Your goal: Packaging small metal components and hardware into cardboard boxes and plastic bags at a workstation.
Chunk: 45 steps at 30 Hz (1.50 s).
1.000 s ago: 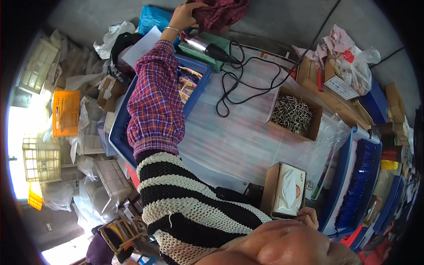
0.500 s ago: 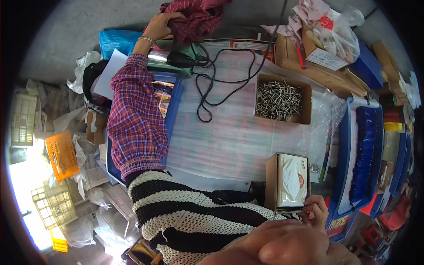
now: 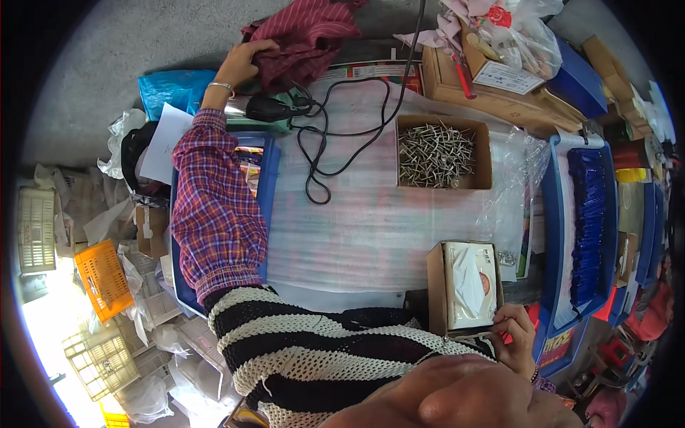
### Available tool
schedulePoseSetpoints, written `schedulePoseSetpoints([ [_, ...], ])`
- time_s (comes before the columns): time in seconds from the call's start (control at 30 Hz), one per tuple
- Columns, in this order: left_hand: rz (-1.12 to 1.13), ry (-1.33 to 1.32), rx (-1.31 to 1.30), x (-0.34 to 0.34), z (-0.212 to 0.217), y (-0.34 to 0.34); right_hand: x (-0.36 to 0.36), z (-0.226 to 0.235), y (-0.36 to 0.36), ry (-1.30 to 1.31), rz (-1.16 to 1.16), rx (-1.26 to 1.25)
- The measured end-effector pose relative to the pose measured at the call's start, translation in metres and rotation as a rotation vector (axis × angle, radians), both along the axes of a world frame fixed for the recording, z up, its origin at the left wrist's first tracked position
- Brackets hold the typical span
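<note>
At the far left of the table, my stretched-out left hand (image 3: 239, 68) grips the edge of a crumpled dark red striped cloth (image 3: 303, 39). Just below its wrist lies a black-handled tool (image 3: 267, 107) with a shiny metal body and a black cord (image 3: 342, 133). My right hand (image 3: 515, 332) is at the near right, fingers curled beside the lower corner of a tissue pack (image 3: 472, 282) standing in a small cardboard box (image 3: 437, 292). What those fingers hold, if anything, is hidden; a bit of red shows between them.
An open cardboard box of metal nail-like pieces (image 3: 437, 153) stands on the white-sheeted table (image 3: 342, 235). Blue trays flank it, one (image 3: 553, 250) at right holding dark blue packets. A wooden box (image 3: 492, 103) with a red-handled tool (image 3: 462, 77) lies behind. Plastic crates (image 3: 103, 278) stack at left.
The whole view has shifted slightly. My left hand still grips the cloth, which hangs a little lower and more spread. My right hand stays by the tissue pack with its fingers curled.
</note>
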<state>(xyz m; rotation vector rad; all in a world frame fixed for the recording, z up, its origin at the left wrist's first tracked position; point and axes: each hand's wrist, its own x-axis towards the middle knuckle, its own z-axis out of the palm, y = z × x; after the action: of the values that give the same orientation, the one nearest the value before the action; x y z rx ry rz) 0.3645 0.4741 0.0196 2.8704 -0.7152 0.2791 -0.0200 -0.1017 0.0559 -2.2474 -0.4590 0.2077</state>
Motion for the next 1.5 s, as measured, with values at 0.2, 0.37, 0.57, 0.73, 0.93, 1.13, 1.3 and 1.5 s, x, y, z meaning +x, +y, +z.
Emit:
schedulePoseSetpoints([
  [0.2, 0.184, 0.339, -0.154, 0.016, -0.013, 0.034, -0.003, -0.003, -0.006, -0.019, 0.023, 0.01],
  [0.37, 0.232, 0.34, -0.114, 0.01, 0.014, 0.013, -0.006, -0.005, -0.004, -0.018, -0.005, 0.046],
  [0.57, 0.299, 0.081, -0.004, -0.013, 0.036, -0.009, 0.008, -0.004, -0.006, -0.103, 0.117, 0.065],
  [0.73, -0.013, 0.136, -0.605, -0.109, 0.073, -0.096, 0.016, -0.007, -0.002, -0.223, 0.188, 0.113],
  [0.93, -0.47, 0.453, -0.492, -0.255, 0.067, -0.239, 0.035, -0.037, 0.023, -0.332, 0.287, 0.144],
  [1.13, -0.436, 0.482, -0.239, -0.33, 0.026, -0.264, 0.029, -0.069, 0.045, -0.374, 0.429, 0.087],
  [1.3, -0.368, 0.32, -0.202, -0.34, 0.01, -0.267, 0.024, -0.083, 0.046, -0.337, 0.376, 0.238],
  [1.5, -0.425, 0.144, -0.067, -0.329, -0.001, -0.283, 0.025, -0.083, 0.042, -0.326, 0.387, 0.251],
])
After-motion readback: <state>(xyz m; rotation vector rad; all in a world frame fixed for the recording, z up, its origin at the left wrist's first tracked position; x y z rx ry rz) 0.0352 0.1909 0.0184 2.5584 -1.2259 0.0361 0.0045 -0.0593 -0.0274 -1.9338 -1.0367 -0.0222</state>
